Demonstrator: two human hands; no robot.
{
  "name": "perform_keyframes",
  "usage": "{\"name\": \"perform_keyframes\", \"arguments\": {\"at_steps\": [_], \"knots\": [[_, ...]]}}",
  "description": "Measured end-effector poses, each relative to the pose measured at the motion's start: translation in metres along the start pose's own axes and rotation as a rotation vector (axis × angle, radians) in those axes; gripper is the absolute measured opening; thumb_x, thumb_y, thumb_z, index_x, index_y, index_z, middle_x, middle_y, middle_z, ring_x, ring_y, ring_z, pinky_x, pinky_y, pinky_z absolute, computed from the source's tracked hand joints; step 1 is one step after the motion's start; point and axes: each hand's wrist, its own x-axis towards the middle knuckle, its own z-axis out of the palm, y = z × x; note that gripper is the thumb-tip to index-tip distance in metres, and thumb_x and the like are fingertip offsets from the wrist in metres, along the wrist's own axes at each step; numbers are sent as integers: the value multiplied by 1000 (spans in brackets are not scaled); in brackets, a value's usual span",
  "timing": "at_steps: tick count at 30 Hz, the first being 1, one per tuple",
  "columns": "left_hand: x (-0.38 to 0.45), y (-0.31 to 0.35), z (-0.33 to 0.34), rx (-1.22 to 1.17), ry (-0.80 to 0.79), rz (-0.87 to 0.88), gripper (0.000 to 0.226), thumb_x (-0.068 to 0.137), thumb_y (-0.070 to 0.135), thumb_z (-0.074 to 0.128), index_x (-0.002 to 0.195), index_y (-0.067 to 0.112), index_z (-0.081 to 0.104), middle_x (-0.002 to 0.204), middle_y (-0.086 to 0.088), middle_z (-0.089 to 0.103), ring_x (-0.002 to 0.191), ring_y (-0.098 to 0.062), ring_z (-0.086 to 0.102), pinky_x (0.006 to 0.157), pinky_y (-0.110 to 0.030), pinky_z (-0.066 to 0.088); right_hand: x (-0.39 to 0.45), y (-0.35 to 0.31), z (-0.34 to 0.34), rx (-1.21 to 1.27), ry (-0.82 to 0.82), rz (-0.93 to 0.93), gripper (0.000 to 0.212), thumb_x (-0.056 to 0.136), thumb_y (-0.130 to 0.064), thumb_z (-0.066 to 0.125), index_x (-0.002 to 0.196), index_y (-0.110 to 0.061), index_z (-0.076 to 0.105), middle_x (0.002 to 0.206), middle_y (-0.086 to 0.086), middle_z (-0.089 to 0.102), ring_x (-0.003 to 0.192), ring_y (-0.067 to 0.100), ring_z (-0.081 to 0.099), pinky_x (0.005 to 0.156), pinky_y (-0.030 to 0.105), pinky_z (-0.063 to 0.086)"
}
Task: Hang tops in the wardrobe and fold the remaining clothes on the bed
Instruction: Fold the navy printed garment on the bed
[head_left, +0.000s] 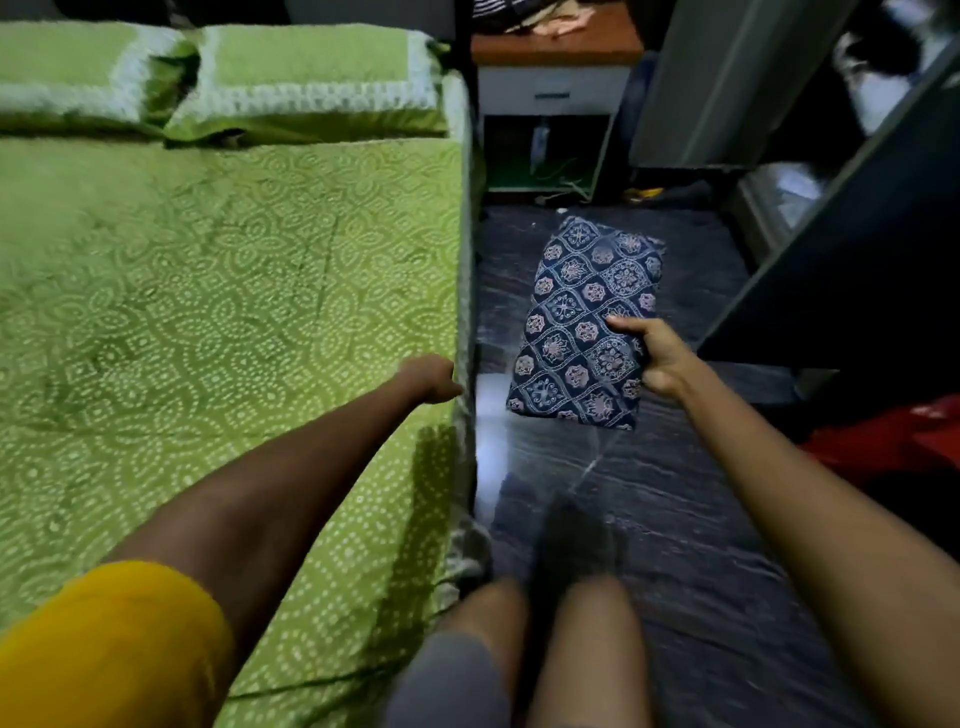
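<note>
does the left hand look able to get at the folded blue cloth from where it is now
Probably yes. The left hand rests at the edge of the bed, and only open space over the floor lies between it and the folded blue cloth, which the right hand holds out beside the bed.

- Dim room overall; brightest on the green bedspread (208, 291), darkest to the right of it around the wardrobe (831, 291).
- Pale glare patch on the dark floor (675, 519) just beside the bed's edge.
- Soft shadow of the left arm (270, 493) thrown across the bedspread near that edge.
- Motion blur throughout, heaviest on the pillows (311, 78) and the bedside table (556, 67).
- Wide-angle bending toward the corners; forearms stretched.
</note>
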Motion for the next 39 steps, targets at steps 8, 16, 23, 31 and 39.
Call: {"name": "perform_keyframes", "arguments": {"at_steps": [8,16,23,31,39], "knots": [[-79,68,-121,166,-52,115,33,94,25,45,114,2,58,122,-17,58,112,-32,56,81,-37,46,-112,-124,-20,63,110,56,14,86,-10,58,100,-8,59,85,8,72,83,24,65,79,39,51],[-99,103,-233,50,-155,162,34,96,19,48,112,-8,60,118,-25,60,108,-34,59,89,-37,47,-156,-211,-33,39,124,29,4,90,-11,56,87,-10,58,63,1,70,69,18,62,63,31,46],[-54,120,-293,165,7,189,33,94,21,45,106,-3,64,115,-20,62,104,-33,58,85,-38,47,-115,-263,-46,50,135,-18,4,88,-13,56,90,-10,59,82,7,70,77,22,62,73,34,49],[51,138,-375,166,112,216,30,91,16,46,107,-2,64,114,-20,63,105,-34,59,82,-35,48,-32,-334,-61,165,180,-92,7,92,-7,49,88,-10,54,86,9,64,77,23,60,67,35,47],[176,148,-458,180,205,329,29,92,19,46,107,0,63,114,-20,61,104,-36,59,78,-36,48,64,-411,-81,264,324,-133,4,89,-8,53,92,-10,56,63,3,71,81,25,61,80,41,49]]}}
